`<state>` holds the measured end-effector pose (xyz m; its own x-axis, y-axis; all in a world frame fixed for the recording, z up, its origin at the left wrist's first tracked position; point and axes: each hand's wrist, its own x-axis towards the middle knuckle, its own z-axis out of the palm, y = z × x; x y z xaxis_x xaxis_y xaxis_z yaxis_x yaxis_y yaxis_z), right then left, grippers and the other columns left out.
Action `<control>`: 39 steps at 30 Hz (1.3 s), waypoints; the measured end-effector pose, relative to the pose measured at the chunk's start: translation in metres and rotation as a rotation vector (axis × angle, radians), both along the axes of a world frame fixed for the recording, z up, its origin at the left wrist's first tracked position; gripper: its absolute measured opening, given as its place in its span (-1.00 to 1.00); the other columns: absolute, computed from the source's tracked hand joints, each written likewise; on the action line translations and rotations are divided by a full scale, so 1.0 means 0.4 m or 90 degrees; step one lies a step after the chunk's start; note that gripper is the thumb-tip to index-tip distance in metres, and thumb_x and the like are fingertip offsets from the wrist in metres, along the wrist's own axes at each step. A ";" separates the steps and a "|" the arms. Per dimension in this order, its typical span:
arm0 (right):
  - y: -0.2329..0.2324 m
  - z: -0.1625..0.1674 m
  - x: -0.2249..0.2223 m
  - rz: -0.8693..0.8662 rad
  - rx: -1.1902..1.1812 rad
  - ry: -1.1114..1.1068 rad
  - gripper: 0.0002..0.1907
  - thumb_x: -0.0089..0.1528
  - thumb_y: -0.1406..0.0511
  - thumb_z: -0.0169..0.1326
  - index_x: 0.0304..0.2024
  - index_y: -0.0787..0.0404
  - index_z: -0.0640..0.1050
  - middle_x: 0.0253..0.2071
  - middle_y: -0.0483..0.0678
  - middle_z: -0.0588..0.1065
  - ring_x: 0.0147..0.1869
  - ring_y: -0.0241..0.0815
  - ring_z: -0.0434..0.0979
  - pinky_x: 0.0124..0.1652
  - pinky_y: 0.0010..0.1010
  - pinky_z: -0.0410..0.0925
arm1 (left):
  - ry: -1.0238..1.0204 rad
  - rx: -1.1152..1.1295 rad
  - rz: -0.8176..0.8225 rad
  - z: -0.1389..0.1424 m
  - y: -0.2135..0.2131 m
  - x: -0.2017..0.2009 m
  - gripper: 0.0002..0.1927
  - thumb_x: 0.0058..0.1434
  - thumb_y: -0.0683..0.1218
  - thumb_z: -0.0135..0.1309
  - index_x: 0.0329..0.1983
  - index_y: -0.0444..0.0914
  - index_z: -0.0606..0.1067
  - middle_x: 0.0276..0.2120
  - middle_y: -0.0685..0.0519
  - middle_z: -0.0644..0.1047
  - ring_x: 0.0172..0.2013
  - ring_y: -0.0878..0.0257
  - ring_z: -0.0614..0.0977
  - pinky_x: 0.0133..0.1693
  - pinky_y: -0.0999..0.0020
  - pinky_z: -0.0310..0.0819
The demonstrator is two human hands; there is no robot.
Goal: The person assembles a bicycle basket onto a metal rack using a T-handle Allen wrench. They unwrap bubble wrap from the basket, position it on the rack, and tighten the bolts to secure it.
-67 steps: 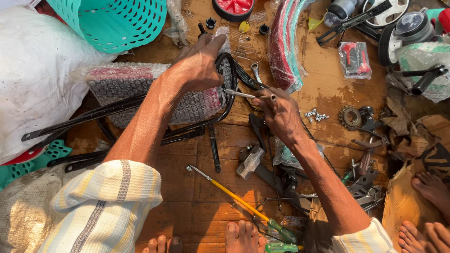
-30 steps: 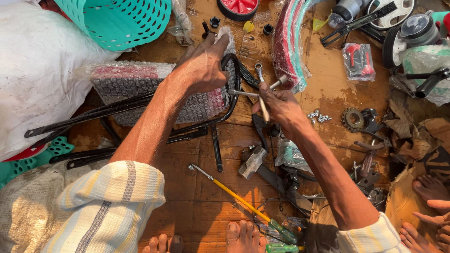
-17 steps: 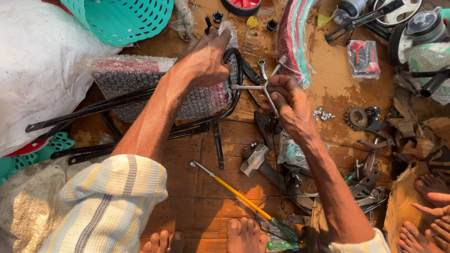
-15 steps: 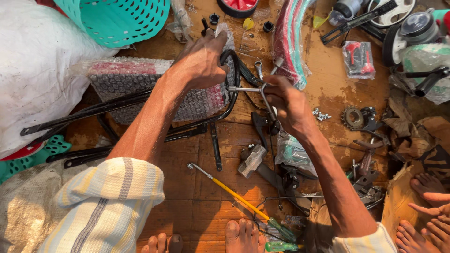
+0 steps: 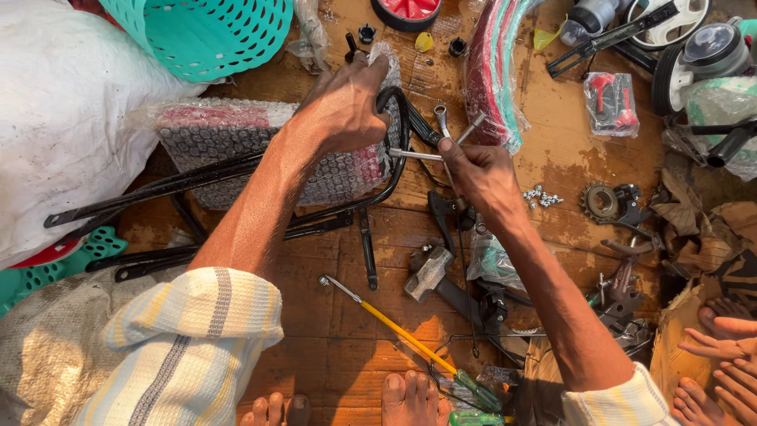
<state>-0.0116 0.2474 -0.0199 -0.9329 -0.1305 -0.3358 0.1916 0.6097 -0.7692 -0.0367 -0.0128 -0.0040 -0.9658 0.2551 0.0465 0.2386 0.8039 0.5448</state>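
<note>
My left hand (image 5: 341,108) presses down on a black metal carrier frame (image 5: 236,170) that is partly wrapped in bubble wrap (image 5: 229,142), gripping its curved black end. My right hand (image 5: 482,175) holds a silver cross-shaped socket wrench (image 5: 441,143), one arm of which points at the curved end of the frame. The wrench's other arms stick up and out between my fingers.
A yellow-handled screwdriver (image 5: 394,327) and a hammer head (image 5: 428,273) lie on the wooden floor near my feet (image 5: 408,398). A teal plastic basket (image 5: 206,30), a white sack (image 5: 55,118), a sprocket (image 5: 601,202), loose bolts (image 5: 540,197) and wrapped mudguards (image 5: 493,71) surround me. Another person's feet (image 5: 721,363) are at right.
My right hand has turned the cross wrench, so its arms point differently, and it has shifted slightly up toward the frame's curved end. My left hand stays on the frame.
</note>
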 end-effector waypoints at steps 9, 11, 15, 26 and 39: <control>-0.045 0.022 0.026 -0.140 -0.224 0.033 -0.38 0.27 0.26 0.25 0.15 0.39 0.18 -0.34 0.15 0.52 -0.51 -0.08 0.57 -0.53 -0.22 0.50 | 0.022 0.034 0.007 0.006 0.002 0.008 -0.31 -0.02 -0.16 0.14 0.22 -0.45 0.31 -0.08 -0.39 0.48 0.05 -0.30 0.52 0.11 -0.34 0.28; -0.030 0.011 0.018 -0.136 -0.242 0.060 -0.38 0.28 0.30 0.19 0.22 0.32 0.13 -0.29 0.17 0.55 -0.50 -0.05 0.61 -0.50 -0.19 0.57 | -0.049 0.033 0.031 0.015 0.002 0.008 -0.33 -0.02 -0.16 0.08 0.22 -0.40 0.31 -0.09 -0.32 0.49 0.07 -0.24 0.54 0.15 -0.29 0.32; 0.041 -0.016 -0.003 0.226 -0.139 0.234 -0.66 0.40 0.35 0.00 0.21 0.33 0.47 -0.12 0.07 0.61 -0.15 -0.20 0.68 -0.20 -0.38 0.58 | -0.080 0.011 0.040 0.031 0.004 0.012 -0.39 -0.02 -0.17 0.05 0.18 -0.35 0.33 -0.04 -0.34 0.47 0.12 -0.28 0.49 0.19 -0.32 0.27; 0.008 -0.020 -0.023 0.006 -0.154 -0.123 -0.43 0.34 -0.07 0.11 -0.34 0.32 0.67 -0.54 -0.02 0.53 -0.55 -0.28 0.39 -0.55 -0.47 0.31 | 0.091 0.027 0.010 -0.007 0.002 0.004 -0.30 -0.15 -0.15 0.14 0.16 -0.39 0.36 -0.05 -0.44 0.45 0.07 -0.38 0.47 0.12 -0.42 0.18; 0.022 -0.004 0.031 0.211 -0.223 0.182 -0.75 0.33 0.31 0.10 0.03 0.27 0.57 -0.05 0.00 0.59 -0.09 -0.23 0.64 -0.19 -0.44 0.52 | -0.068 -0.017 0.014 0.009 0.003 -0.005 -0.43 -0.01 -0.09 0.08 0.11 -0.36 0.35 -0.09 -0.26 0.49 0.07 -0.25 0.54 0.15 -0.33 0.32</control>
